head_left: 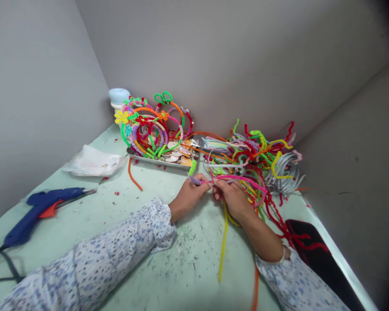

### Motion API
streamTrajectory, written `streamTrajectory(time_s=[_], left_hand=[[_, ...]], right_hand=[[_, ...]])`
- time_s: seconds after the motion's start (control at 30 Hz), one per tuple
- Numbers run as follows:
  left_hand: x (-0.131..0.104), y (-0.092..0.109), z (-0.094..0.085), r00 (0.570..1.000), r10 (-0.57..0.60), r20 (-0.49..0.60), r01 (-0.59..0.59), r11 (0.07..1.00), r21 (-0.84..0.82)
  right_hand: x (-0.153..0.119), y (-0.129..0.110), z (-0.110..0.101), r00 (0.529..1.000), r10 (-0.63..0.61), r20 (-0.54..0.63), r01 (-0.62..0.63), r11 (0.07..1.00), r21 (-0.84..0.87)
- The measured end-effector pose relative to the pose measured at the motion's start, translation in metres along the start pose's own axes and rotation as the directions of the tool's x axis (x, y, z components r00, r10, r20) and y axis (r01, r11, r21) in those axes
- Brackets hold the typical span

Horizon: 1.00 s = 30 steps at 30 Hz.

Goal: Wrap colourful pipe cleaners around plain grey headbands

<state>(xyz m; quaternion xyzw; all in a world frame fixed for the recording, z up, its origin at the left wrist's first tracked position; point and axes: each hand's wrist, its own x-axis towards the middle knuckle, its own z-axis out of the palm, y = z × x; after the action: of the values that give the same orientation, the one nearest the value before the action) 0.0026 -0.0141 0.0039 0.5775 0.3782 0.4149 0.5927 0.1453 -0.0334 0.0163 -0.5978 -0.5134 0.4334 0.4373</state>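
Near the middle of the table, my left hand [194, 189] pinches a headband wrapped in purple and pink, with a bright green end [192, 167] sticking up above the fingers. Close beside it, my right hand [231, 194] has its fingers closed on a pink pipe cleaner [243, 177] where it meets the band. The pink strand trails off to the right. The fingertips of both hands almost touch, and the exact joint between them is small and partly hidden. A yellow pipe cleaner [223, 246] hangs down beside my right hand.
Finished colourful headbands [149, 125] stand in a metal tray [162, 163] at the back. Tangled pipe cleaners [256, 151] lie at the right, above a dark phone [324, 263]. A blue glue gun [42, 211] and a plastic bag [94, 162] are at the left.
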Motion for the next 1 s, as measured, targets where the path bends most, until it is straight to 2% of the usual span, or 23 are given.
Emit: streamTrajectory(time_s=[0.1, 0.23, 0.4, 0.73, 0.9, 1.0], left_hand=[[0.000, 0.001, 0.000, 1.000, -0.017, -0.003, 0.017, 1.000, 0.000], [0.000, 0.001, -0.001, 1.000, -0.007, 0.000, 0.007, 1.000, 0.013], [0.000, -0.002, -0.001, 1.000, -0.023, -0.004, 0.023, 1.000, 0.021], [0.000, -0.006, 0.002, 0.998, 0.061, 0.002, -0.061, 0.998, 0.027], [-0.001, -0.006, 0.003, 0.997, 0.075, 0.015, -0.076, 0.997, 0.032], [-0.002, -0.004, 0.003, 0.999, 0.039, 0.023, -0.040, 0.999, 0.009]], right_hand=[[0.000, -0.002, 0.000, 1.000, -0.025, -0.018, 0.025, 1.000, -0.005], [-0.002, -0.006, 0.002, 0.996, -0.072, -0.055, 0.063, 0.986, -0.151], [-0.001, -0.005, 0.004, 0.994, -0.072, -0.077, 0.062, 0.990, -0.124], [-0.006, -0.012, 0.001, 0.994, -0.094, -0.064, 0.072, 0.955, -0.287], [-0.005, -0.012, 0.000, 0.990, -0.067, -0.122, 0.029, 0.957, -0.287], [-0.003, -0.010, 0.001, 0.988, -0.072, -0.140, 0.038, 0.973, -0.229]])
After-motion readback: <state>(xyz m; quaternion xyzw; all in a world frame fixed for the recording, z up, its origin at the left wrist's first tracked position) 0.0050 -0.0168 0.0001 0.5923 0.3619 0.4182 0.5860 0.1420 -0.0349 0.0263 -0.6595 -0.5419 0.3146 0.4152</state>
